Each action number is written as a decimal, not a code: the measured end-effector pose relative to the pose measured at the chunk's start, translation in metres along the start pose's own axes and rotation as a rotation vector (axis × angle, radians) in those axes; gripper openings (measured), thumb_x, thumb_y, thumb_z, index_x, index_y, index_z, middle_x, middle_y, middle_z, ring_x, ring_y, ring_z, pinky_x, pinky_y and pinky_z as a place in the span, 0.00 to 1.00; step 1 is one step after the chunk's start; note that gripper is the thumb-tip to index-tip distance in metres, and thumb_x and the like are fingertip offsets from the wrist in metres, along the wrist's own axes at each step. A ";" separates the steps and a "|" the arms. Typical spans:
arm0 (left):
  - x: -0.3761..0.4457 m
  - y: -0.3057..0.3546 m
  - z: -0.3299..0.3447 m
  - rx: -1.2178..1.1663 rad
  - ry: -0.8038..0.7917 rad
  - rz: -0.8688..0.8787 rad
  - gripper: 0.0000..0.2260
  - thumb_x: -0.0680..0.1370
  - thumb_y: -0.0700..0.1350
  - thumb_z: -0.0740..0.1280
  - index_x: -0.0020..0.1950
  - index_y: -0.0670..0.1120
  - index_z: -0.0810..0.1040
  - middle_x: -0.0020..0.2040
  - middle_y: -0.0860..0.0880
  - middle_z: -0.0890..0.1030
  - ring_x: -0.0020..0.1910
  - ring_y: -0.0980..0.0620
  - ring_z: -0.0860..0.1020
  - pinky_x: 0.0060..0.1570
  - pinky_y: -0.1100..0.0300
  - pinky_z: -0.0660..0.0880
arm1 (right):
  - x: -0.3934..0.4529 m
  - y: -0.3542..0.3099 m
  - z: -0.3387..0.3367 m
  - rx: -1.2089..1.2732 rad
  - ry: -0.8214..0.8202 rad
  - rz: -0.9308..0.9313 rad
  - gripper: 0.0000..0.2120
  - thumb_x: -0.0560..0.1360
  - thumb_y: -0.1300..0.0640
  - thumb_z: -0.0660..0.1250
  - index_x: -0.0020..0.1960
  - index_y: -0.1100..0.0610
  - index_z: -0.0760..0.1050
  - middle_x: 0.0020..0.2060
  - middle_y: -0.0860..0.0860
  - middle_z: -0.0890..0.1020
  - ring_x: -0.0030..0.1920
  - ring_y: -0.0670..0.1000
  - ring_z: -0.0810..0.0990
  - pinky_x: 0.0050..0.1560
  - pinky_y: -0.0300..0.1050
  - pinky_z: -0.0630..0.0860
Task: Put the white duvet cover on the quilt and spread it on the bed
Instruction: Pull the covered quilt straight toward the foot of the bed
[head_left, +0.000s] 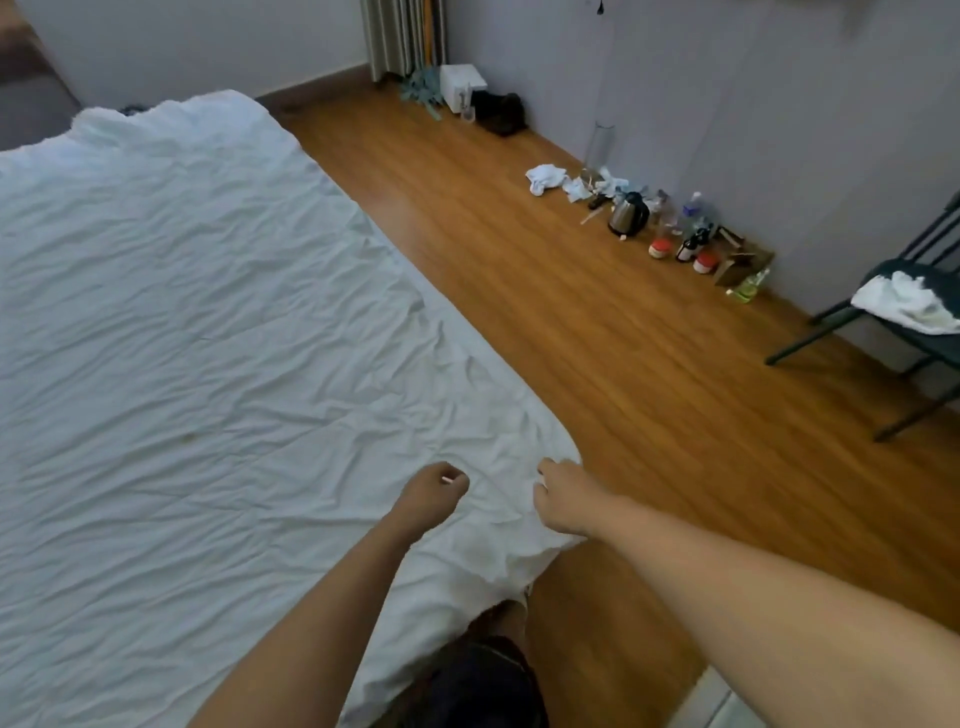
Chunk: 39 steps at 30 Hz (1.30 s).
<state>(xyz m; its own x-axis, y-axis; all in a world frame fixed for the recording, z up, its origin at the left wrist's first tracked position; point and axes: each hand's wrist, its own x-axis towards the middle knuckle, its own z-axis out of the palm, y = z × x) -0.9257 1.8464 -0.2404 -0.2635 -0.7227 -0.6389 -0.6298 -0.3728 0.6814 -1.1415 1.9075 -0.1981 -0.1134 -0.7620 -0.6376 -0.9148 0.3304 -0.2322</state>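
The wrinkled white cloth duvet cover (197, 322) is being spread over the bed, and it is lying flat across most of it. Its long side is running away from the person, from the near corner up toward the far wall. The quilt is not being seen apart from the cover, so it cannot be told if it is inside.

The left hand (430, 494) is being held over the cover, a little in from the near right corner of the cover. Its fingers are curled in. A small white bit is being seen at the fingers, but it cannot be told if cloth is being pinched there.

The right hand (563, 501) is being held right at the near right corner of the cover, just beside the left hand. Its fingers are curled round a bunch of the white cloth at the edge. This hand is the nearer one to the corner, so the next pull is likely being led by it, outward and toward the person.

Past the corner, the brown wooden floor (597, 338) is being seen. By the wall, a shiny metal kettle with a black handle (627, 213) is standing among small bottles. To the far right, a dark metal chair (893, 312) is standing with white cloth on it.

No writing or brand is being read anywhere; the labels are too small.
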 end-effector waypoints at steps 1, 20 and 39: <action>0.026 0.011 0.011 -0.012 0.029 -0.006 0.08 0.79 0.53 0.66 0.51 0.49 0.79 0.50 0.49 0.82 0.43 0.51 0.79 0.44 0.55 0.76 | 0.018 0.007 -0.010 -0.007 -0.006 -0.017 0.17 0.83 0.49 0.52 0.65 0.57 0.69 0.56 0.56 0.75 0.49 0.57 0.77 0.47 0.52 0.77; 0.236 0.078 0.141 0.090 0.431 -0.637 0.23 0.79 0.47 0.68 0.70 0.40 0.65 0.65 0.41 0.74 0.59 0.44 0.78 0.56 0.54 0.76 | 0.320 0.020 -0.121 -0.401 -0.381 -0.526 0.22 0.84 0.53 0.56 0.76 0.59 0.65 0.64 0.60 0.77 0.58 0.59 0.79 0.54 0.50 0.77; 0.272 0.158 0.176 -0.363 0.675 -0.854 0.09 0.80 0.40 0.59 0.52 0.52 0.77 0.50 0.52 0.79 0.53 0.49 0.80 0.44 0.62 0.71 | 0.478 -0.007 -0.240 -1.226 -0.548 -1.037 0.07 0.80 0.55 0.58 0.55 0.56 0.72 0.51 0.54 0.77 0.50 0.57 0.78 0.51 0.51 0.78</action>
<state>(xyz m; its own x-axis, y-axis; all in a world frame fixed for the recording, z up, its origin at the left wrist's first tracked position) -1.2253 1.6933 -0.3699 0.6633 -0.2773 -0.6951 -0.1377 -0.9582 0.2508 -1.2820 1.4073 -0.3245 0.5787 -0.0099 -0.8155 -0.2823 -0.9405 -0.1889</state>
